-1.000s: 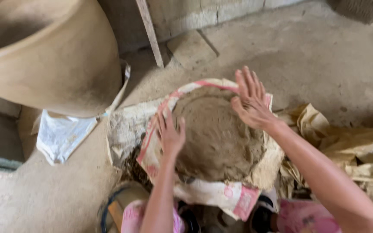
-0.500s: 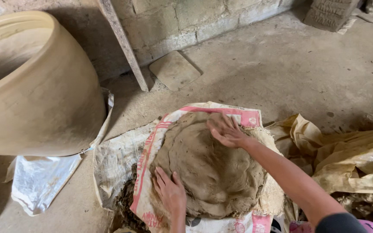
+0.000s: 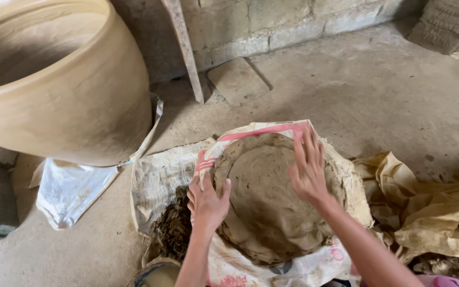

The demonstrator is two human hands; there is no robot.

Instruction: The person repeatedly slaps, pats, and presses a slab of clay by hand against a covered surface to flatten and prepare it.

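Note:
A round slab of wet grey-brown clay [image 3: 266, 204] lies on a white woven sack with pink stripes [image 3: 251, 130], low in the middle of the head view. My left hand [image 3: 207, 202] rests flat against the slab's left edge, fingers apart. My right hand [image 3: 308, 167] lies palm down on the slab's upper right part, fingers spread and slightly blurred. Neither hand holds anything.
A large unfired tan clay pot [image 3: 75, 95] stands at the upper left on a white plastic sheet [image 3: 67, 191]. A wooden stick [image 3: 184, 48] leans on the block wall. A flat stone [image 3: 237, 79] lies beyond the sack, crumpled tan paper [image 3: 436, 207] at right, dark fibrous matter [image 3: 171, 228] beside the sack.
My right hand has slid from the slab's far left part toward its upper right. My left hand has moved up along the left edge. The camera has shifted closer and leftward.

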